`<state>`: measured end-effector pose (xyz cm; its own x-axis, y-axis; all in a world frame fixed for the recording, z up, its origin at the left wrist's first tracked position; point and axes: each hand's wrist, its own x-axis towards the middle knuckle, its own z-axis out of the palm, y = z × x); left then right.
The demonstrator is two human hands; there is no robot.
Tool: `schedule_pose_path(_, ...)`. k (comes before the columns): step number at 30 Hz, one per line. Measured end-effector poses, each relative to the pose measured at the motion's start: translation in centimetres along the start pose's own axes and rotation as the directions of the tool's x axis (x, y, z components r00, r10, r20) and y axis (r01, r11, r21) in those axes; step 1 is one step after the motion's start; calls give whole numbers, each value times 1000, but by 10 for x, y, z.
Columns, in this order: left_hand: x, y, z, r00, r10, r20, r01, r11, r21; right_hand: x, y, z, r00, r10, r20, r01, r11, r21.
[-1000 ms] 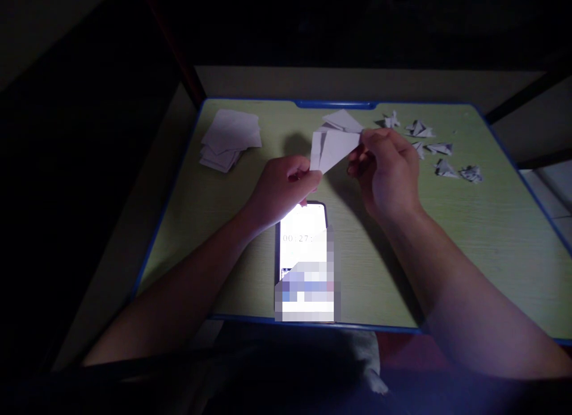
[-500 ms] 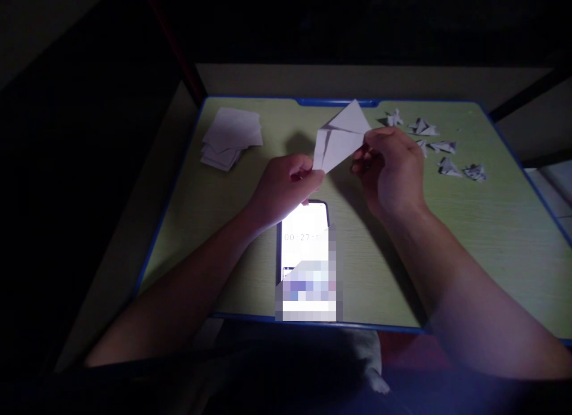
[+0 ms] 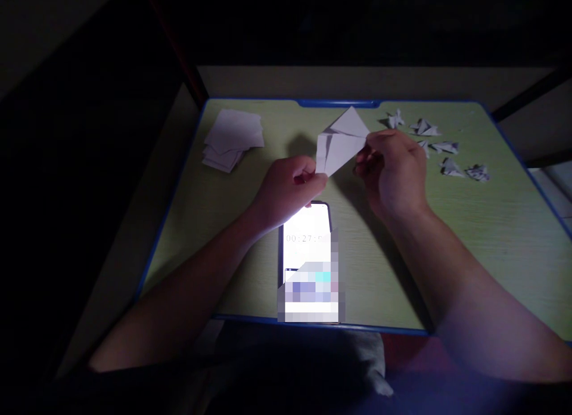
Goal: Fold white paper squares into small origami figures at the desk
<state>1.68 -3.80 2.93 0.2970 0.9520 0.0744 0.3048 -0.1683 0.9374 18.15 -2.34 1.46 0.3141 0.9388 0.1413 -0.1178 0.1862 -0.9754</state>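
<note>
1. Presently, the white folded sheet of thin paper (image 3: 343,149) is between the two hands, above the middle of the pale green rectangular table with blue rim (image 3: 366,296); it appears to be lifted off the surface.
2. The bare left hand (image 3: 288,188) has its thumb and fingers closed on the lower left corner of this sheet. The bare right hand (image 3: 397,173) pinches the right-hand corner between thumb and forefinger, while its other fingers curl loosely below.
3. As for what is done on this sheet, some folds are already made: a pointed flap stands at the top, a crease runs across, and a narrow fold shows near the left edge.
4. At the far right, at least six small, pointed, folded white paper pieces (image 3: 450,167) lie apart from the sheet; one is partly hidden behind the right hand. These seem to be finished, though their exact form is too small to tell.
5. At the far left, an uneven stack of flat white paper sheets (image 3: 235,132) looks unused, so probably much folding is left.
6. Near the front edge, the lit black-edged phone (image 3: 306,221) shows "00:27", with its lower part blurred.
</note>
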Motion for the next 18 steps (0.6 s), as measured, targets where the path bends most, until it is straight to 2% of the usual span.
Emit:
schedule_pose_path(4, -1, 2, 0, 1000, -11, 4, 11, 1000, -9, -1, -2, 1, 999, 1, -32, -1, 1000, 20)
schedule_pose_path(8, -1, 3, 0, 1000, -24, 2, 24, 999, -35, -3, -3, 2, 1000, -20, -17, 20, 999, 40)
schedule_pose_path(14, 3, -5, -4, 998, -19, 60, 33, 969, -246, -5, -2, 2, 999, 6, 46, -9, 997, 80)
schedule_pose_path(18, 5, -8, -4, 997, -75, 23, 78, 961, -264, -7, -3, 4, 993, 21, 120, -31, 996, 81)
